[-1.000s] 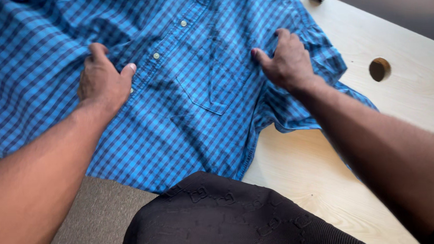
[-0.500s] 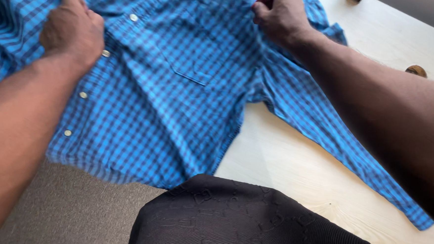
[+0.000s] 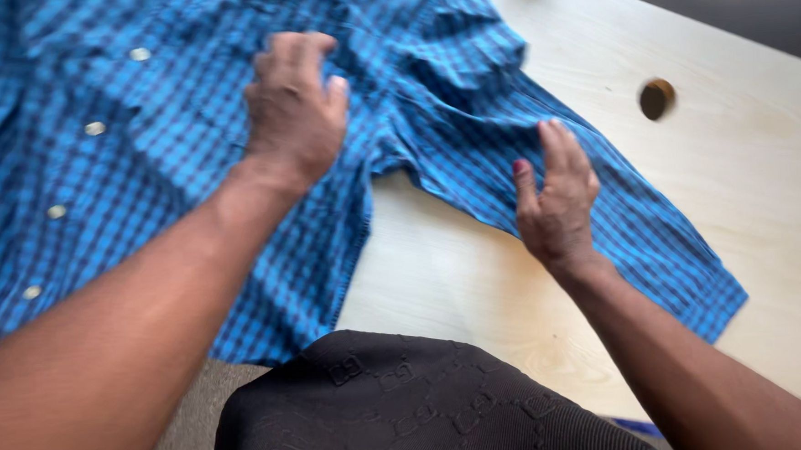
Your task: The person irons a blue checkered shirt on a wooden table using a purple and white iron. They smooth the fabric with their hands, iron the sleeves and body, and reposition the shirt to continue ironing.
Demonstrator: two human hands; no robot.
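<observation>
A blue checked shirt [image 3: 187, 163] is spread over a pale wooden table [image 3: 764, 197], its hem hanging past the near edge. The left hand [image 3: 296, 107] is pressed on the shirt's body with fingers curled, gripping nothing (the picture is blurred). The right hand [image 3: 556, 199] is laid flat and open on the outstretched sleeve [image 3: 601, 214].

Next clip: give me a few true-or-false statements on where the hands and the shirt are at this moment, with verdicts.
1. The left hand rests on the blue checked shirt. True.
2. The right hand lies flat on the sleeve. True.
3. The shirt is folded into a neat square. False: it lies spread out, sleeve extended.
4. The wooden table has a round hole. True.
5. The right hand grips a button. False: the buttons are far off, left of the left hand.
</observation>
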